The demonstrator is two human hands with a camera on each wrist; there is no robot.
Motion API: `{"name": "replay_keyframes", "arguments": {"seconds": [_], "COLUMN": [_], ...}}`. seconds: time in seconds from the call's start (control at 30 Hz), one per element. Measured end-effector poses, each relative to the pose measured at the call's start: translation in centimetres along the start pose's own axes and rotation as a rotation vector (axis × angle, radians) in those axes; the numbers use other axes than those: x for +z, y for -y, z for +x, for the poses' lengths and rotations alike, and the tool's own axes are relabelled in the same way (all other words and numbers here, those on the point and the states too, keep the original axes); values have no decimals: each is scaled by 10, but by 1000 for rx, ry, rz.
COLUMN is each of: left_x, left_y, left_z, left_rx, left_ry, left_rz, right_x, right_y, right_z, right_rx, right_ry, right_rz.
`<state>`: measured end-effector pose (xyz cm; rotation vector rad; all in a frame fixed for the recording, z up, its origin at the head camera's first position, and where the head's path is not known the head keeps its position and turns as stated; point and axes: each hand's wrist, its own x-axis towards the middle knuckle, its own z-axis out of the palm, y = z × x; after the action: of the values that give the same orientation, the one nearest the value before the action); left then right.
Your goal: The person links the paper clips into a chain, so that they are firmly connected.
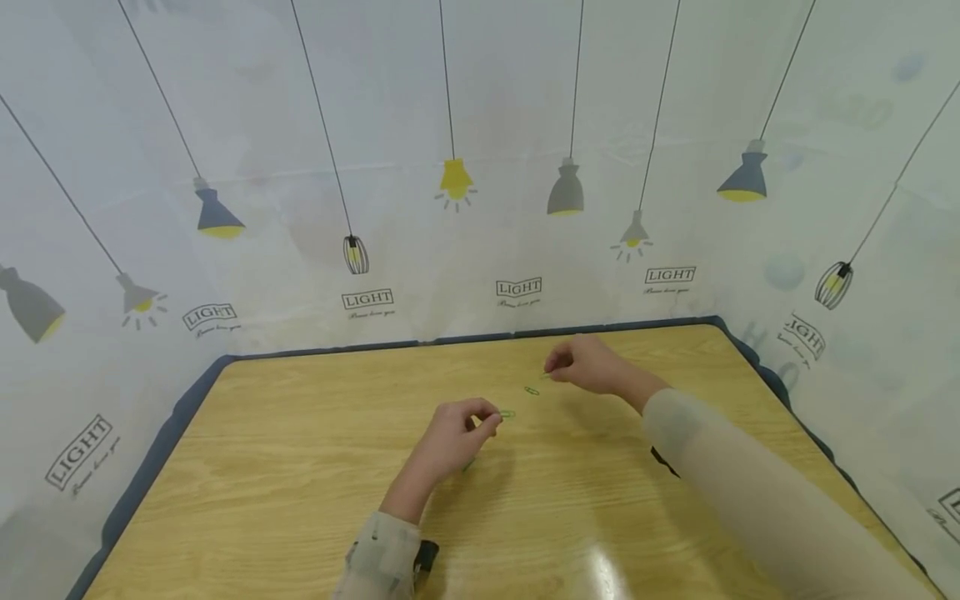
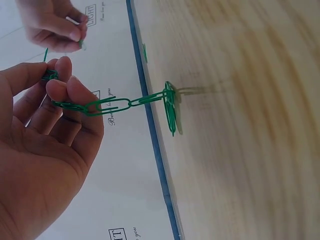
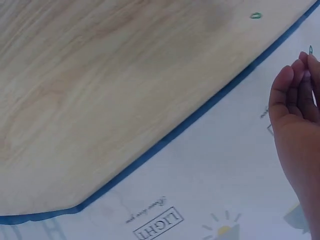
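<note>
My left hand (image 1: 452, 435) pinches the end of a chain of green paper clips (image 2: 131, 103) between thumb and fingertips, over the middle of the table. One clip of it sticks out toward the right. In the left wrist view the chain hangs past the fingers, and its lower links bunch up on the tabletop. Farther back and to the right, my right hand (image 1: 592, 365) holds a single green paper clip (image 3: 310, 50) at its fingertips, above the wood. Between the two hands, a loose green paper clip (image 1: 532, 391) lies on the table, closer to the right hand.
The wooden table (image 1: 300, 433) has a dark blue strip (image 1: 375, 347) along its back and side edges. White sheeting (image 1: 300, 208) printed with lamps surrounds it on the back and sides. A black band (image 1: 426, 557) shows at the left sleeve.
</note>
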<state>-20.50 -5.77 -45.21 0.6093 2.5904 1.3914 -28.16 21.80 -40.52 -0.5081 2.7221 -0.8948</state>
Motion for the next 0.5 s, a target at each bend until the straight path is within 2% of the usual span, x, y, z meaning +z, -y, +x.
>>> {"name": "replay_keyframes", "arguments": {"seconds": [0.2,0.5], "left_x": [1,1], "left_y": [1,0], "left_z": [1,2], "left_rx": [-3,5], "left_ry": [5,-1], "left_rz": [-3,13], "right_x": [1,18], "right_y": [26,48], "right_z": [-9,-19], "right_rx": [-40,-124], "right_ry": [-7,-5], "right_rz": [-21,63]}}
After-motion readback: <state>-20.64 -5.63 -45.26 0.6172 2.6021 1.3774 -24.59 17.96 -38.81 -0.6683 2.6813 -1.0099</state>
